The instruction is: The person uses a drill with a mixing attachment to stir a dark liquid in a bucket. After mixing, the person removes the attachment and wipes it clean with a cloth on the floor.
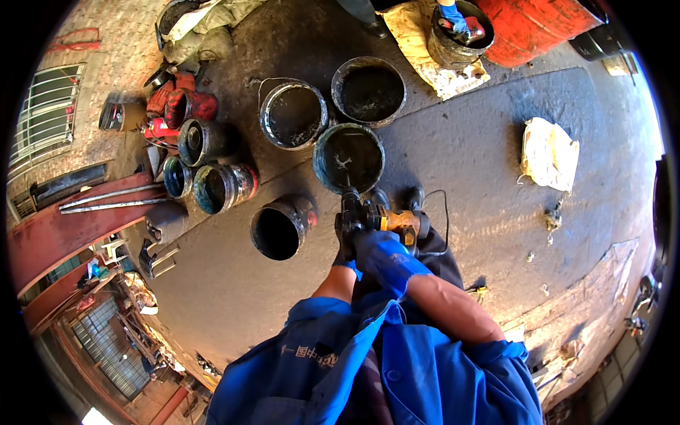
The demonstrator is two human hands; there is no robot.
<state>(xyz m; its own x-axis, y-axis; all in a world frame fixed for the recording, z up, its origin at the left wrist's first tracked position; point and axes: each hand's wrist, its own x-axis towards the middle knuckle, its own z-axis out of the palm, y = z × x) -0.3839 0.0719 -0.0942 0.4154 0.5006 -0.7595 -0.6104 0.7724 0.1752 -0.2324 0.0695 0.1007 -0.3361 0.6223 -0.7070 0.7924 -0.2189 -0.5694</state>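
Note:
Both my hands wear blue gloves and hold a black and orange power tool (386, 218). My right hand (386, 256) grips its rear body, my left hand (345, 248) grips the front part. The tool's tip points into a round dirty bucket (348, 157) standing on the ground just ahead of me. My dark shoes (397, 198) show beside the tool.
Two more dark buckets (294, 113) (368, 91) stand behind, an open drum (278, 228) lies to the left, and several cans lie on their sides (212, 185). Another person's gloved hand (450, 15) works in a bucket at the top. A white sack (548, 153) lies right.

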